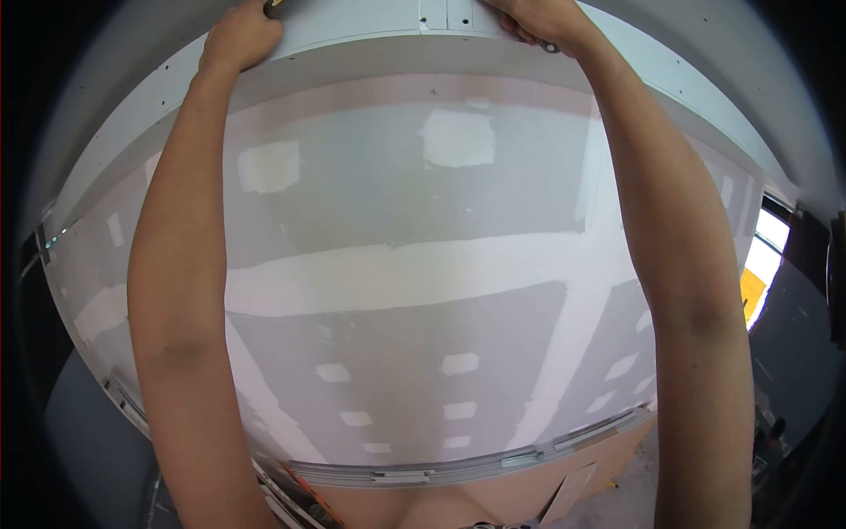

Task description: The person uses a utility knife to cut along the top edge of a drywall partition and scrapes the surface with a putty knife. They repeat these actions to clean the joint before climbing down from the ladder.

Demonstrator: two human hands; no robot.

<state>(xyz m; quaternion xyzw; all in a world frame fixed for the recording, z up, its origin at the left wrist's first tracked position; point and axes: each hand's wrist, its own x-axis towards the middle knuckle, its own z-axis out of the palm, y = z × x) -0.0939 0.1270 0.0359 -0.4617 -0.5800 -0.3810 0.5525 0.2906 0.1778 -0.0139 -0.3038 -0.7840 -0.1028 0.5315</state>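
Observation:
Both arms reach up to a white panel edge (352, 22) with dark screw spots, at the top of the view. My left hand (245, 35) is closed around a small dark and yellow tool (274, 9), partly cut off by the frame's top edge. On the right, my right hand (545, 19) has its fingers curled at the panel, with a small dark metal piece with a round hole (549, 47) showing under them. Most of that piece is hidden by the hand.
Behind the arms stands a drywall wall (388, 185) with pale compound patches. Brown boards (493, 498) and metal strips (405, 473) lie along its foot. A bright opening with a yellow shape (752, 291) is at the right.

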